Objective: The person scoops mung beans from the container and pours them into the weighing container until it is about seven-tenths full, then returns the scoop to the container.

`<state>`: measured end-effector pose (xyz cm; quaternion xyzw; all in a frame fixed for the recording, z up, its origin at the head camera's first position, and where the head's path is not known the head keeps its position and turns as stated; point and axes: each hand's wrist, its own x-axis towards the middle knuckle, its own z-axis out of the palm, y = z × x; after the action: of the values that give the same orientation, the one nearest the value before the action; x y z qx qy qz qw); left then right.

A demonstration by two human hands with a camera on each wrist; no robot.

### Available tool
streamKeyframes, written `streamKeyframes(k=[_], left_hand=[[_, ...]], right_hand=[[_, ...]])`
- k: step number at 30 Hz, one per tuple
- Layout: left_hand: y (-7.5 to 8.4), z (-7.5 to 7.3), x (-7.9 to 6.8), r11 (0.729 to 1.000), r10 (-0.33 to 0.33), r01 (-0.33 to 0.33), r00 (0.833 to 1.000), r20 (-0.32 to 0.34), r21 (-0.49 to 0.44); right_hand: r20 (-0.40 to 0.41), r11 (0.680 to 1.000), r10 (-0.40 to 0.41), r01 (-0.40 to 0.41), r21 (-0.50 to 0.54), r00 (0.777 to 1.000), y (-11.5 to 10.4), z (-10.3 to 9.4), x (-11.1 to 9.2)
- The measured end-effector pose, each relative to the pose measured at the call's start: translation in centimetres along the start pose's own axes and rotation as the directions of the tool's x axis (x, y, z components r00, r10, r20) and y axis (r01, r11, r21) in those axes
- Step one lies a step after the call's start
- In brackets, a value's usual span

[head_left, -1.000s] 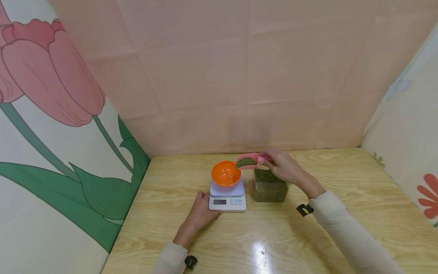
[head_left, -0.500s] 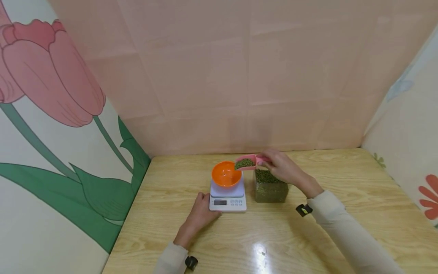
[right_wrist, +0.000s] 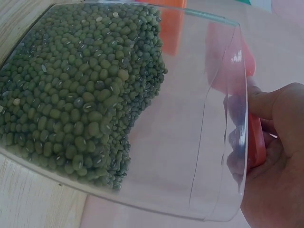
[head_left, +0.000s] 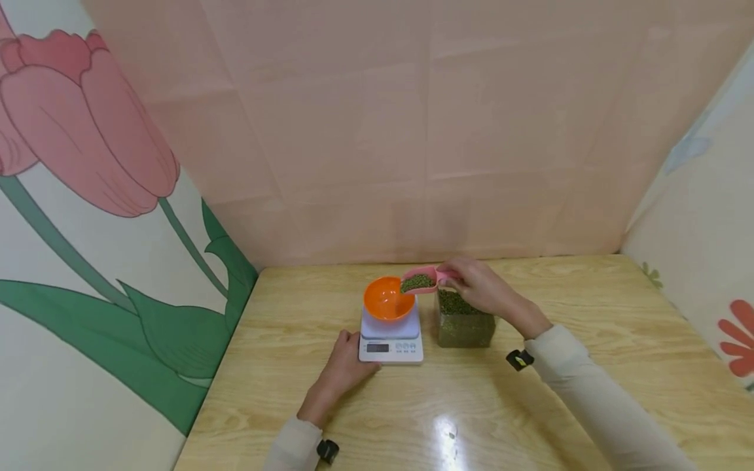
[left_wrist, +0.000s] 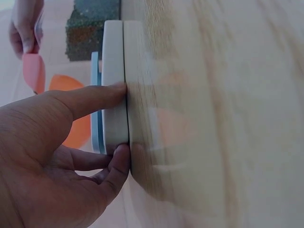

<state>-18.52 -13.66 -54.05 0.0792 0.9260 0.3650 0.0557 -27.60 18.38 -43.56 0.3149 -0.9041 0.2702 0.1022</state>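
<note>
My right hand grips the handle of a pink scoop filled with mung beans. The scoop's tip hangs over the right rim of an orange bowl, which looks bare inside. Beneath the bowl is a white digital kitchen scale. With thumb and curled fingers, my left hand holds the scale's front left corner; the left wrist view shows the fingertips against its side. Below my right hand stands a clear container of mung beans, large in the right wrist view.
The wooden table meets a pink cloth backdrop at the back. Walls with painted flowers stand at the left and right. A small speck lies near the front in a light reflection.
My right hand has moved slightly left, bringing the scoop of beans farther over the bowl's rim. The left hand, scale and container stay in place.
</note>
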Motion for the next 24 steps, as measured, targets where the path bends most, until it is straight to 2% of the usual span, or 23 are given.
streamKeyframes(k=[13, 24], left_hand=[[-0.26, 0.12, 0.39, 0.999, 0.035, -0.035, 0.999, -0.009, 0.016], [0.08, 0.35, 0.43, 1.000, 0.018, -0.018, 1.000, -0.003, 0.001]], right_hand=[[0.023, 1.000, -0.018, 0.018, -0.001, 1.000, 0.20, 0.04, 0.37], [0.056, 0.999, -0.015, 0.017, -0.044, 0.998, 0.14, -0.18, 0.57]])
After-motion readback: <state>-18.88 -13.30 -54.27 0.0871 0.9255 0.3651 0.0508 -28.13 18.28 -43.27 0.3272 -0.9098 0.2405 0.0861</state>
